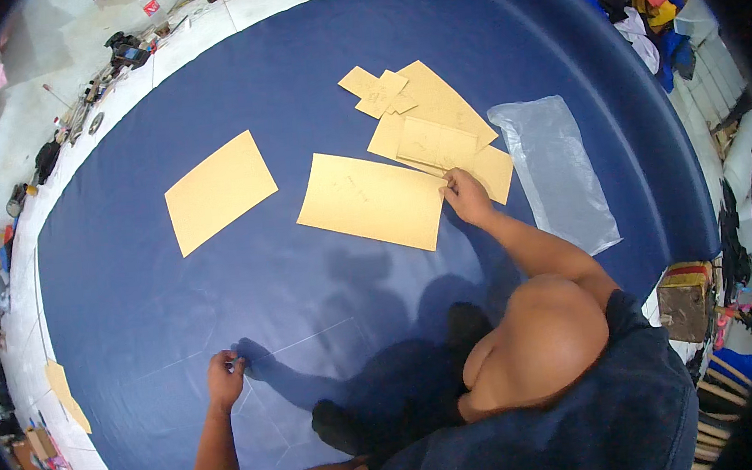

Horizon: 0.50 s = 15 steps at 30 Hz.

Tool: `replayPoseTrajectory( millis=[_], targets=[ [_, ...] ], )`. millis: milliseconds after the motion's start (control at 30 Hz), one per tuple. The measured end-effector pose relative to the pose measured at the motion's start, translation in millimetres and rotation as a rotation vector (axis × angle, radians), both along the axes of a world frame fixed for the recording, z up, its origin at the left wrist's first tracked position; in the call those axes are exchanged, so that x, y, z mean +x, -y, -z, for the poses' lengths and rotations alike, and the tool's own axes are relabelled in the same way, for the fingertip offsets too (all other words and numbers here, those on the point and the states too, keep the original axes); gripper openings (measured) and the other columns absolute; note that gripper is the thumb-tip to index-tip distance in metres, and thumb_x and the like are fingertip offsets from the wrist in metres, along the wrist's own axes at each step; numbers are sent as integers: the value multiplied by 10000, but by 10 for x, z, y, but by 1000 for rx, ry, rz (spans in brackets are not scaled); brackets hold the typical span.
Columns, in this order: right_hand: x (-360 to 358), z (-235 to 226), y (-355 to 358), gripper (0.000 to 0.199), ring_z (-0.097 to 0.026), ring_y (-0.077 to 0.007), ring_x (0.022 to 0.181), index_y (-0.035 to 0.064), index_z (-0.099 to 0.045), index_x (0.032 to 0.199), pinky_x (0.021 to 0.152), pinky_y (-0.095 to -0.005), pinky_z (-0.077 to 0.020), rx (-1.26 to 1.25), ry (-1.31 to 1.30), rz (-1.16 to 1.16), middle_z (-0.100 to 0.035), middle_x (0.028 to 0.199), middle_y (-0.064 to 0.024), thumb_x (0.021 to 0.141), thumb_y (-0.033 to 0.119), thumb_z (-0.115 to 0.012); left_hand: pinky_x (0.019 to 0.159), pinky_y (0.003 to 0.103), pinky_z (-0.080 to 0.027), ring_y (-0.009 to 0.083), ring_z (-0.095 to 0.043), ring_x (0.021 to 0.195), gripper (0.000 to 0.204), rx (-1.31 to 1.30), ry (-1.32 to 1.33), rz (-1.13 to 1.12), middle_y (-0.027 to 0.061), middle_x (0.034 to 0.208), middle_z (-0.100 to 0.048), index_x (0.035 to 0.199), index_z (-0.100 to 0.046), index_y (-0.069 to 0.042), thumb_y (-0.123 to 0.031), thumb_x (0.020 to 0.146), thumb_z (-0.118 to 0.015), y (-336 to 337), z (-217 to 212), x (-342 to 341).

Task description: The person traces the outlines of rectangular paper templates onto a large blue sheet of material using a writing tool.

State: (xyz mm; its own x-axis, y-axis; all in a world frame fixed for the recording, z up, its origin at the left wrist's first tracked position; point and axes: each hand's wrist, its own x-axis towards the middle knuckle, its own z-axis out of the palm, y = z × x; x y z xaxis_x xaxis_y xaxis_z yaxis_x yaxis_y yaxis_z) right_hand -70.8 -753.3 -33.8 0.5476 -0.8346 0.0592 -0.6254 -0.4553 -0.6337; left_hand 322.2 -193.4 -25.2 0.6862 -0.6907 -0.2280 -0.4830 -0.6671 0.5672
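Observation:
Dark blue sheet material [134, 298] is spread out under me, with thin pale lines drawn on it near my left hand [226, 379]. That hand is closed in a pinch just above the lines; whatever small thing is between the fingertips is too small to name. My right hand [468, 197] grips the right edge of a large yellow card [369, 205], which lies on the sheet with faint marks on it. Behind that card several other yellow pieces [440, 97] overlap in a loose pile. Farther left, one more yellow card [221, 192] lies by itself.
A clear plastic sleeve [561, 176] lies right of the pile. Along the right, the blue material bulges into a roll [639, 99]. Tools and clutter [127, 51] line the left edge, where a yellow strip [68, 396] also lies. A brown block [687, 312] stands at the right.

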Motion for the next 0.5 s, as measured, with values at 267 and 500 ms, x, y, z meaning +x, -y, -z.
replayPoseTrajectory(
  millis=[267, 500],
  targets=[
    [180, -142, 86, 236, -699, -270, 936, 19, -624, 1102, 831, -390, -541, 121, 117, 49, -711, 993, -152, 981, 220, -648, 770, 393, -536, 295, -653, 891, 208, 55, 23, -6, 150, 1011, -662, 992, -665, -19, -140, 851, -759, 101, -99, -70],
    [217, -208, 115, 238, -703, -280, 914, 18, -625, 1101, 826, -393, -543, 109, 130, 34, -714, 974, -151, 976, 220, -651, 776, 397, -534, 303, -646, 896, 201, 33, 1, 15, 144, 1007, -652, 975, -656, -17, -137, 851, -759, -2, -92, -17]
  ],
)
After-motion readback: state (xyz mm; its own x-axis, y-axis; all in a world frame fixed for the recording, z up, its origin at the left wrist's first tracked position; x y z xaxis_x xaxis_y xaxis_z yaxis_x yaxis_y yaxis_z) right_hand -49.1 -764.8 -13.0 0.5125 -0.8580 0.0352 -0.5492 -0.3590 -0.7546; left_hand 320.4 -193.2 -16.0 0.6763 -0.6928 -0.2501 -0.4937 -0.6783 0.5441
